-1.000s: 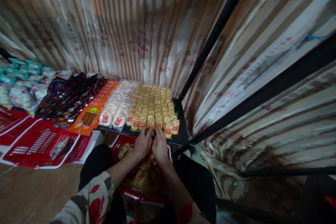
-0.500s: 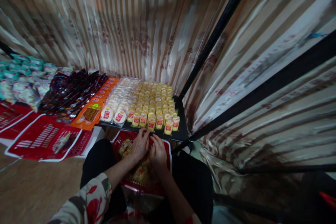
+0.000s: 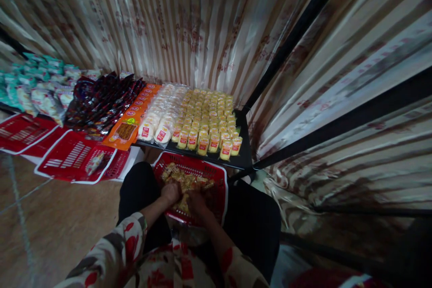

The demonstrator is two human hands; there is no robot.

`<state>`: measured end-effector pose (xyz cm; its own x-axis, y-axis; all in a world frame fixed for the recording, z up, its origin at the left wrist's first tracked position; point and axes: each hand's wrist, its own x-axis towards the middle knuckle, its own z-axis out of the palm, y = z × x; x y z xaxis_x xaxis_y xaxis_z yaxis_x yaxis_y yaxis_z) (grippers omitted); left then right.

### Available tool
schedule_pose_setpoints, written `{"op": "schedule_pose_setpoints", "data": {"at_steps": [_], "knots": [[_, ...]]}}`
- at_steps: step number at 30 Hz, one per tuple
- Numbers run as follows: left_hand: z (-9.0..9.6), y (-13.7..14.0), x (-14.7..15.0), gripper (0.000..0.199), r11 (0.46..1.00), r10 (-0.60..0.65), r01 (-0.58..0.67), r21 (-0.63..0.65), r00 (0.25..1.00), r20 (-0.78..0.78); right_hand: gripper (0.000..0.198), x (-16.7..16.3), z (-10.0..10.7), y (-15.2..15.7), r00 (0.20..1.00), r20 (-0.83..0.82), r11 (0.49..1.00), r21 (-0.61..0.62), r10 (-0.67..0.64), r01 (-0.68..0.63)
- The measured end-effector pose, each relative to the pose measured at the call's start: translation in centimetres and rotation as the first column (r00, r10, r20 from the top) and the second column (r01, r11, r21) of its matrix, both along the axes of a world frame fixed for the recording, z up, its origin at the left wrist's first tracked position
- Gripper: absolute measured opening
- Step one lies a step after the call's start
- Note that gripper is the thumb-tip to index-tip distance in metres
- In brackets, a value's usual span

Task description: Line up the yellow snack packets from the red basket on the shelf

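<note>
A red basket with a white rim sits between my knees and holds small yellow wrapped snack packets. My left hand is down inside the basket on its left side, against the packets. Beside it, my right hand reaches in among them too, a little apart from the left. The fingers of both hands are blurred and partly hidden, so any packet in them cannot be made out. Just beyond the basket, rows of upright yellow packets with red and white labels stand on a black shelf.
Left of the yellow rows lie clear-wrapped white round snacks, an orange pouch, dark shiny packets and teal-and-white bags. Red baskets stand lower left. Black poles and a striped curtain enclose the shelf.
Both hands have drawn back from the front edge of the shelf and gone down into the basket, moving farther apart. The view has shifted slightly.
</note>
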<state>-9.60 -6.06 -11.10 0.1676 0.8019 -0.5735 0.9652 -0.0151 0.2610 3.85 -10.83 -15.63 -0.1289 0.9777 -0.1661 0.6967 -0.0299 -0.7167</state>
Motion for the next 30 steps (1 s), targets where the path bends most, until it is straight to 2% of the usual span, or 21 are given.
{"op": "schedule_pose_setpoints", "data": {"at_steps": [8, 18, 22, 25, 28, 30], "knots": [[-1.8, 0.6, -0.2, 0.039, 0.991, 0.112, -0.116, -0.065, 0.991, -0.073, 0.051, -0.9, -2.4, 1.5, 1.000, -0.008, 0.994, -0.108, 0.028, -0.029], [-3.0, 1.7, -0.3, 0.035, 0.981, 0.135, -0.155, -0.112, 0.976, -0.169, 0.045, -1.9, -4.1, 1.9, 0.998, -0.064, 0.987, -0.159, -0.025, 0.014], [-2.2, 1.4, 0.0, 0.039, 0.982, 0.150, -0.168, -0.087, 0.972, -0.179, 0.045, -1.7, -3.7, 2.0, 0.995, -0.074, 0.985, -0.164, -0.063, 0.050], [-0.9, 1.1, 0.3, 0.035, 0.986, 0.143, -0.154, -0.058, 0.978, -0.153, 0.039, -1.4, -2.9, 2.2, 0.989, -0.112, 0.984, -0.155, -0.101, 0.083], [0.7, 1.1, 0.5, 0.033, 0.982, 0.186, -0.188, -0.004, 0.978, -0.090, 0.029, -0.9, -1.4, 2.3, 0.948, -0.297, 0.984, -0.164, -0.112, 0.065], [1.9, 1.4, 0.7, 0.036, 0.957, 0.291, -0.291, -0.007, 0.957, 0.007, 0.024, -0.6, -0.1, 2.2, 0.893, -0.438, 0.980, -0.201, -0.100, 0.011]]}}
